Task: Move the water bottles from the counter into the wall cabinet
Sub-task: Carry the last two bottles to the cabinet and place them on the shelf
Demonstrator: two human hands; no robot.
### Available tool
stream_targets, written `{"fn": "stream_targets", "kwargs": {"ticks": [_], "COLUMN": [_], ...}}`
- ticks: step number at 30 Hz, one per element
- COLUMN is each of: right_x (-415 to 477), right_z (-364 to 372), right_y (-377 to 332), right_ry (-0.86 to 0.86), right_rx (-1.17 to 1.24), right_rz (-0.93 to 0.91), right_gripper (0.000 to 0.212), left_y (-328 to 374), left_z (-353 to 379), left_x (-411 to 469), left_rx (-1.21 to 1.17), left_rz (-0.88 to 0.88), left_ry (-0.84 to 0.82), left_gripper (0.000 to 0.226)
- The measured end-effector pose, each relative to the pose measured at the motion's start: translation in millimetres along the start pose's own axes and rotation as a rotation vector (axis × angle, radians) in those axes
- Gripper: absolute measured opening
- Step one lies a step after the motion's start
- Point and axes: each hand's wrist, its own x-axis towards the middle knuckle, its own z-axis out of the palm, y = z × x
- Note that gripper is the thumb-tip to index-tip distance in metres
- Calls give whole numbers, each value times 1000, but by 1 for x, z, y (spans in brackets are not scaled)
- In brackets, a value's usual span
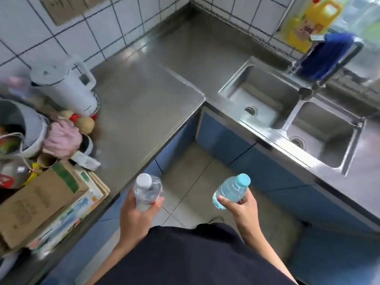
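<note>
My left hand [135,214] grips a clear water bottle with a white cap [147,190], held upright in front of my body just off the counter's edge. My right hand [242,210] grips a second bottle with a light blue cap [231,191], tilted a little to the right. Both bottles hang over the floor in the corner between the two counter runs. The steel counter [148,95] carries no other bottle that I can see. The wall cabinet is out of view.
A white kettle [67,85], a pot, a pink cloth [61,138], cardboard boxes [41,200] and small items crowd the counter's left end. A double steel sink [287,120] with a tap and blue cloth [327,56] lies to the right. A yellow oil jug [316,19] stands behind it.
</note>
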Motion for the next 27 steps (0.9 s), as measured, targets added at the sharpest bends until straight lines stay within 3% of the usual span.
{"fn": "stream_targets", "kwargs": {"ticks": [4,12,15,27], "right_x": [15,8,-1,36], "right_z": [-73,-220,-247,-300], "right_y": [4,49,64,55], "right_ry": [78,445,557,975], "right_rx": [60,242,311,457], "right_rz": [12,80,141,182], "right_gripper": [41,43,44,45], "left_y": [44,120,141,236], "left_z": [71,221,262,442], "left_x": [-2,-6,1,33], "left_rx": [25,133,163,223], "left_rz": [82,246,277,379], "left_ry": [-114,-417,-539,-976], "left_gripper": [48,52,63,56]}}
